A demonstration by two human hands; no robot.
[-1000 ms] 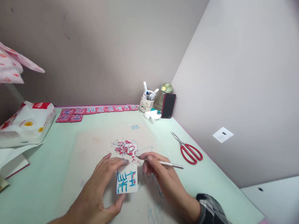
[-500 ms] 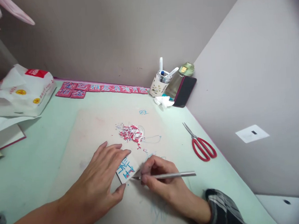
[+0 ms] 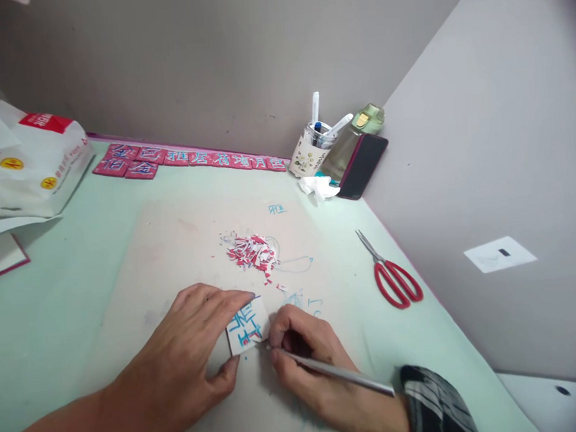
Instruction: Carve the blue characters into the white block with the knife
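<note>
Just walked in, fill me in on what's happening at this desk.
A person is carving a small white square block with blue characters on a beige cutting mat. The left hand pins the block flat, fingers on its near and far edges. The right hand grips a thin silver carving knife like a pen, its tip at the block's right edge. A pile of red and white shavings lies just beyond; red-handled scissors lie to the right.

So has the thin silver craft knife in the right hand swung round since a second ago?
Yes. The thin silver craft knife now trails toward the plaid sleeve, no longer pointing at the red-handled scissors.
</note>
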